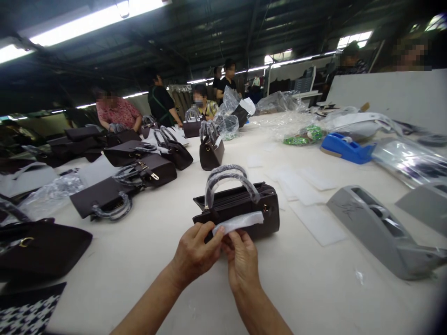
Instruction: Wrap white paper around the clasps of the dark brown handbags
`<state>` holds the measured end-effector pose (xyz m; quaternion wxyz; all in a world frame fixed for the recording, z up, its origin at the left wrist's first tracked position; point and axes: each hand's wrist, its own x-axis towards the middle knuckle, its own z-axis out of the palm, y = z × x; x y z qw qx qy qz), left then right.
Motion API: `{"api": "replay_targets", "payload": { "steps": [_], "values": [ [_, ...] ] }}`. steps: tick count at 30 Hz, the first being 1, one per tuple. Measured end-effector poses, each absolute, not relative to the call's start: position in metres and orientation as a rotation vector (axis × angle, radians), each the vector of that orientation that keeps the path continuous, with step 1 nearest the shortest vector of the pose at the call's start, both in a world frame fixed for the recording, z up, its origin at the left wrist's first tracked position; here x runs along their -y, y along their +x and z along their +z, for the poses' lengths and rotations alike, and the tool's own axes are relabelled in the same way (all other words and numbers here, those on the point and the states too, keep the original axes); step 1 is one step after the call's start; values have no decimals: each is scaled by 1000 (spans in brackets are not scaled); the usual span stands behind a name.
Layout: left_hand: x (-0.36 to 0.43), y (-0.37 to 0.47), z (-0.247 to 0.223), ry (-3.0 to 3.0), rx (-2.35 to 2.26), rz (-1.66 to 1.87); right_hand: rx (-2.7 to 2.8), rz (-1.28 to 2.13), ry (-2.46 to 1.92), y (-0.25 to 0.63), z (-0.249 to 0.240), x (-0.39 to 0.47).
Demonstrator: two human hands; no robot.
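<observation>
A dark brown handbag (270, 214) stands upright on the table in front of me, its two arched handles (232, 174) wrapped in clear plastic. Across its front lies a folded strip of thin white foam sheet (244, 222). My left hand (197, 251) pinches the strip's left end against the bag's lower front. Close beside it, my right hand (242, 258) has thumb and fingers closed at the strip's lower edge. The fingertips partly cover what lies between them.
More dark handbags (211, 153) crowd the left and back of the white table (167, 288). Flat white foam sheets (319, 225) lie right of my bag. Grey tape dispensers (373, 228), a blue tape dispenser (347, 148) and clear plastic bags (415, 160) are farther right. Several people work behind.
</observation>
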<state>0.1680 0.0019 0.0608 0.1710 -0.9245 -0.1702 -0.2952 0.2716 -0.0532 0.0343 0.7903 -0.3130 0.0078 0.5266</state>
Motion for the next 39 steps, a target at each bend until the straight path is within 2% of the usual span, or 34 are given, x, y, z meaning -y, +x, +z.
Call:
{"api": "replay_targets", "payload": {
  "steps": [6, 10, 16, 22, 27, 39],
  "values": [
    [-1, 168, 53, -2525, 486, -797, 99, 1090, -685, 269, 30, 56],
    [5, 172, 57, -2620, 563, -891, 124, 1035, -763, 267, 23, 50],
    [16, 184, 74, -2865, 1260, -1030, 179, 1025, -755, 273, 18, 45],
    [18, 200, 98, -2891, 1538, -547, 144, 1070, -691, 279, 18, 48],
    [24, 207, 113, -2650, 1648, -214, 64, 1132, -638, 279, 22, 51],
    [31, 215, 117, -2675, 1642, -238, -70, 1193, -635, 282, 31, 55]
  ]
}}
